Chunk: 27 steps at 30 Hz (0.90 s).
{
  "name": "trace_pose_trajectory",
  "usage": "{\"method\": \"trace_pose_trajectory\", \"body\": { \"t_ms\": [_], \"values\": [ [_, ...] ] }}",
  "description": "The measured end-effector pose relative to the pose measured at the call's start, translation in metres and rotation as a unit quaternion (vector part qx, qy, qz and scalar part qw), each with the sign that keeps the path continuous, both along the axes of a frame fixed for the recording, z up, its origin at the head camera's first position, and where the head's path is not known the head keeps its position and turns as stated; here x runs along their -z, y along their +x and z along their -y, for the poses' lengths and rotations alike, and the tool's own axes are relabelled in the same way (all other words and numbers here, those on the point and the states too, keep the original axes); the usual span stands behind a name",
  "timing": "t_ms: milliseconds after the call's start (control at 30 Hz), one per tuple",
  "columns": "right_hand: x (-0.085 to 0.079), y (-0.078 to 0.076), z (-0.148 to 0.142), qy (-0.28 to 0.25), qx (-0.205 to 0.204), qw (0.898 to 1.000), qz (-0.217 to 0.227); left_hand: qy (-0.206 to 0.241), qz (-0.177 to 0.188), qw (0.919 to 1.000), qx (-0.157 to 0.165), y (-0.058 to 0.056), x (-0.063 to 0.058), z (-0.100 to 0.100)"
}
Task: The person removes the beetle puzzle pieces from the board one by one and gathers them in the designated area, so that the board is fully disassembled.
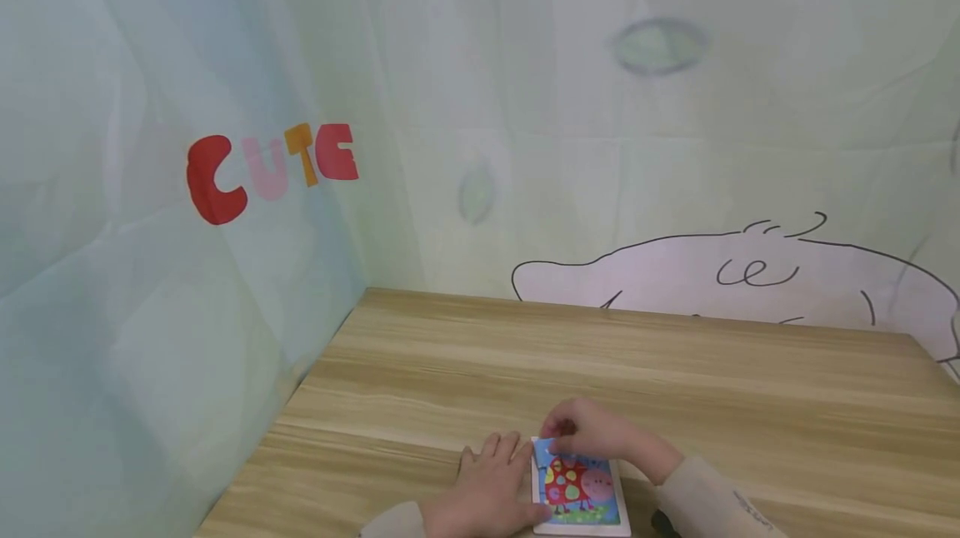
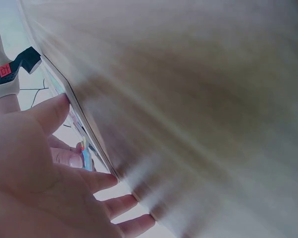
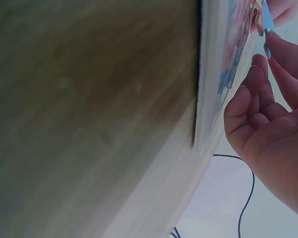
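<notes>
On a wood-grained table (image 1: pixel 420 371), a flat rectangular picture board (image 1: pixel 579 495)

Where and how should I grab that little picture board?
Probably the right rim of the picture board, coming from the right: that side is uncovered, while the left hand touches its left side and the right hand is at its top. It lies flat and looks thin, so pinch that edge, thumb on top.

pale beige sleeves (image 1: pixel 708 498), dark print (image 1: pixel 752 511); black wrist device (image 2: pixel 28 61), red label (image 2: pixel 4 70).
</notes>
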State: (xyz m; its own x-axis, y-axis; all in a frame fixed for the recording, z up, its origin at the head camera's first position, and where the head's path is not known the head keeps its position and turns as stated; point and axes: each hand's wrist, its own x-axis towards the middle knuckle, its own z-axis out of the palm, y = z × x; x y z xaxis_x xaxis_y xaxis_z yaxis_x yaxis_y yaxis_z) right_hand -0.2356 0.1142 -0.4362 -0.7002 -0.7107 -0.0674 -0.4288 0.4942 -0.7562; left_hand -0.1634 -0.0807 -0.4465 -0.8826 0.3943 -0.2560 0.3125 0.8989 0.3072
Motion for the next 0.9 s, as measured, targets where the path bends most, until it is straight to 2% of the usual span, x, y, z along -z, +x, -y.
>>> {"method": "trace_pose_trajectory", "body": {
  "t_ms": [133, 400, 500, 733, 900],
  "values": [
    [-0.001, 0.0, 0.0, 0.0, -0.005, 1.0, -0.001, -0.002, -0.006, 1.0, 0.001, 0.0, -0.001, -0.001],
    [0.001, -0.003, -0.002, -0.028, 0.014, 0.998, 0.048, -0.003, -0.018, 0.9998, 0.005, 0.0, -0.001, -0.001],
    [0.002, -0.009, -0.008, -0.033, 0.029, 0.998, 0.041, -0.004, -0.009, 0.9999, 0.006, 0.0, 0.0, -0.001],
    [-0.003, -0.027, -0.032, -0.024, 0.098, 0.995, -0.007, -0.02, 0.003, 0.9998, 0.001, 0.0, 0.0, 0.0],
    [-0.005, -0.04, -0.051, 0.002, 0.18, 0.983, -0.024, -0.026, 0.014, 0.9996, -0.001, 0.003, -0.001, 0.003]
  ]
}}
